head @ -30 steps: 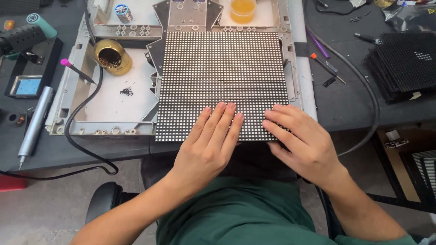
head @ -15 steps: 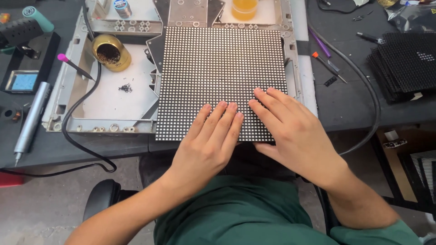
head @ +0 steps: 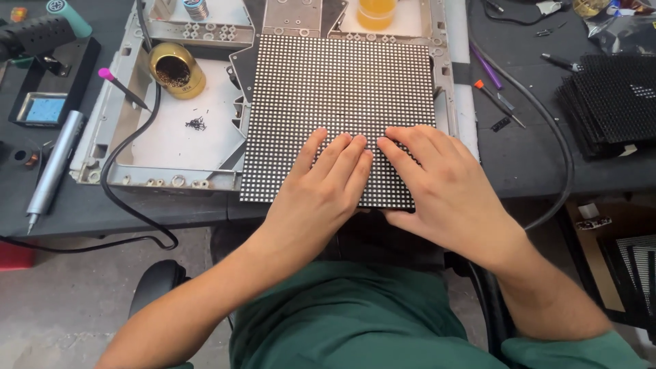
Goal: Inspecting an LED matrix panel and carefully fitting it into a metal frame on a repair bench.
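lying flat on the metal frame [head: 171, 147], the dotted panel [head: 342, 102] is being pressed at its near edge by left hand [head: 321, 191] and right hand [head: 437, 184], both open-palmed, gripping nothing, seating seemingly unfinished.

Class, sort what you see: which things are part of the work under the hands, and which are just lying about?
In use:
left hand
right hand
dotted panel
metal frame

Lying about:
brass tin
silver pen tool
stacked black panels
orange cup
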